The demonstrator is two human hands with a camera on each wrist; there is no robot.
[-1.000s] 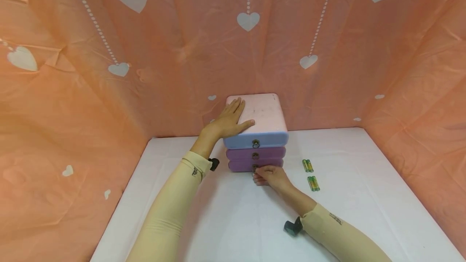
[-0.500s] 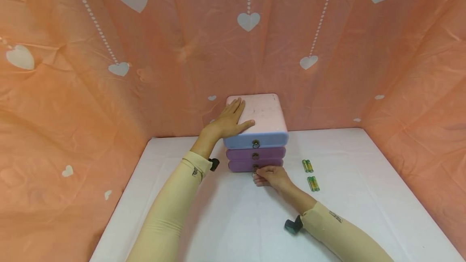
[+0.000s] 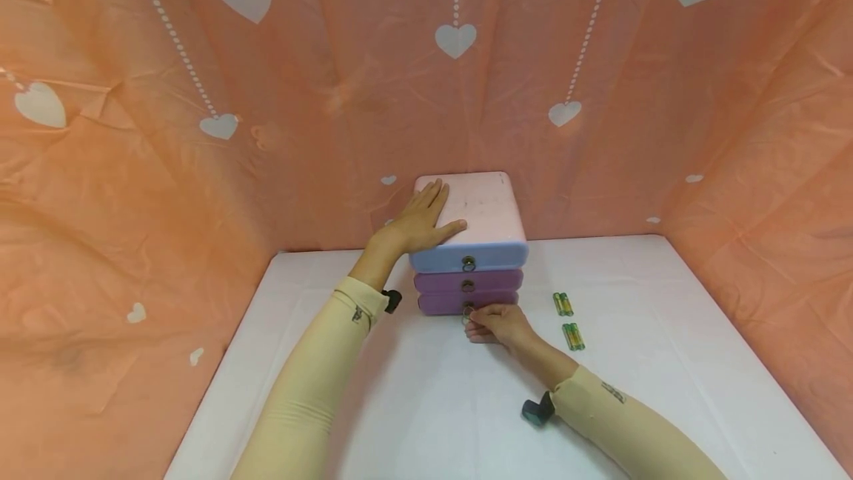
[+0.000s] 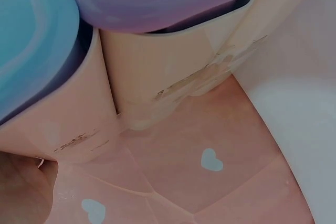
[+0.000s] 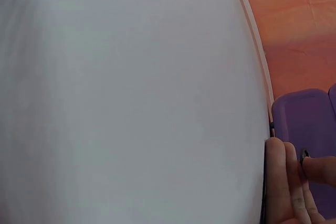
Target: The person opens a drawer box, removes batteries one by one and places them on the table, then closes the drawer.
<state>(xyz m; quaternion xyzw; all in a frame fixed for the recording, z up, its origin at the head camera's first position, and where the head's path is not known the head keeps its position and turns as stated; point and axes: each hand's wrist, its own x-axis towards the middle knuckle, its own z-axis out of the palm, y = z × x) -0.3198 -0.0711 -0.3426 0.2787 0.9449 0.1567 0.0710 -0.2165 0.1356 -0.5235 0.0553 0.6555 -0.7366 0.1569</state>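
A small stacked drawer cabinet stands at the back of the table, with a pink top, a blue upper drawer and two purple drawers below. My left hand rests on top with fingers spread; only part of it shows in the left wrist view. Down at the lowest purple drawer, my right hand pinches the metal ring pull between thumb and finger. The right wrist view has these fingers beside the ring and the purple drawer front.
Two pairs of green-and-yellow batteries lie on the white tabletop, right of the cabinet. Orange cloth with white hearts hangs behind and at both sides.
My right hand has shifted very slightly toward me, and a little more of the ring pull shows. The left hand, cabinet and batteries stay where they were.
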